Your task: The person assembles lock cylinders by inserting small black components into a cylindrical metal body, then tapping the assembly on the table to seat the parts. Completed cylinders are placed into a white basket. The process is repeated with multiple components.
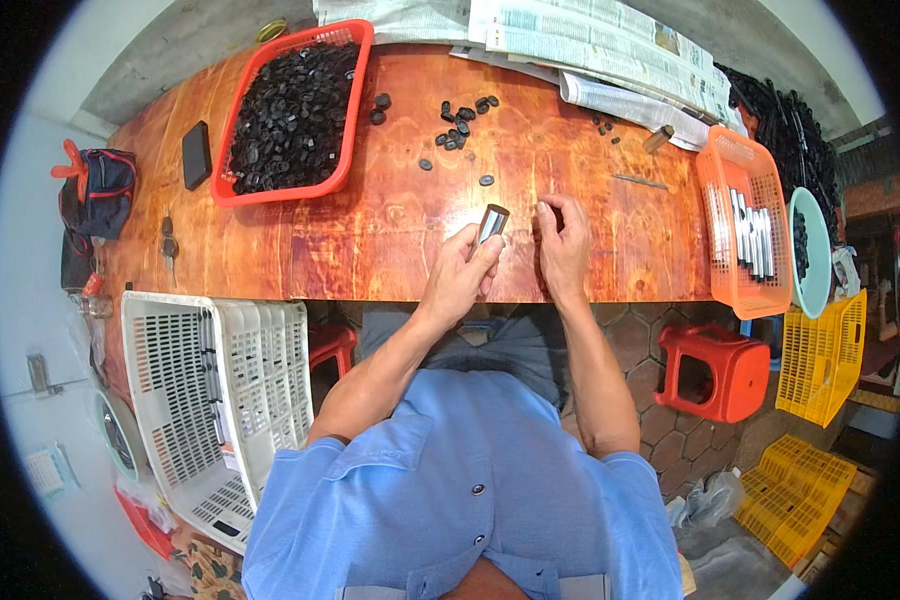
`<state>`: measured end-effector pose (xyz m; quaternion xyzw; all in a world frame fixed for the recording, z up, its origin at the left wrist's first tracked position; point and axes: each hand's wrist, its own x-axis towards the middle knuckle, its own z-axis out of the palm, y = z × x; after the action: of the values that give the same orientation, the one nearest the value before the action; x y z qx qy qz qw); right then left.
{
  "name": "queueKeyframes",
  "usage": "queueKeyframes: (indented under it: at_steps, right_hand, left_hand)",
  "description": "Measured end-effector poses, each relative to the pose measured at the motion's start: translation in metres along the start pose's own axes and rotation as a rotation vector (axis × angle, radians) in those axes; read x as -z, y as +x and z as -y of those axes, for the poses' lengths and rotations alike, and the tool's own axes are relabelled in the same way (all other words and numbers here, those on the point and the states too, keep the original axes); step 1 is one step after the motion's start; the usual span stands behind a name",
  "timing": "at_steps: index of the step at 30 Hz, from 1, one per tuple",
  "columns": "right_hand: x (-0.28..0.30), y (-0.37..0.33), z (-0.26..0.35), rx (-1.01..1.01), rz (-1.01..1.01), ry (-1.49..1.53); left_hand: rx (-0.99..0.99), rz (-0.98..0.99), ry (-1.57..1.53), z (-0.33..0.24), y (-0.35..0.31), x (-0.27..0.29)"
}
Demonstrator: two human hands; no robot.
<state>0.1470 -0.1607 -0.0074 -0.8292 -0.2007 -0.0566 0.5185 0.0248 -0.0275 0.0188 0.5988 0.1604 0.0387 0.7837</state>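
My left hand (460, 275) is closed around a short silver tube with a black oval end (492, 221), which points up and away from me above the table's near edge. To its right my right hand (565, 245) has its fingers curled in and the thumb close to the index finger. Whatever may be between those fingertips is too small or hidden to make out. Just beyond the tube lies one small black oval plastic cap (486, 181). Several more black caps (457, 130) are loosely grouped farther back on the wooden table (390, 240).
A red basket (355, 120) full of black pieces stands at the far left, beside a black box (196, 155). On the right, an orange basket (720, 220) holds silver tubes. Newspapers (610, 50) line the back. A white crate (170, 400) and red stool (715, 375) stand below.
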Motion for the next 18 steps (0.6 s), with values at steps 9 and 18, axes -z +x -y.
queueKeyframes:
  at_steps: [9,18]
  right_hand:
    - [-0.002,0.0,-0.003,0.018,-0.01,0.025]
    - [0.01,-0.023,0.022,-0.366,0.112,0.619]
  left_hand:
    - [0.027,0.026,-0.033,-0.004,0.0,-0.007]
    - [-0.056,-0.036,0.037,0.0,0.0,-0.007]
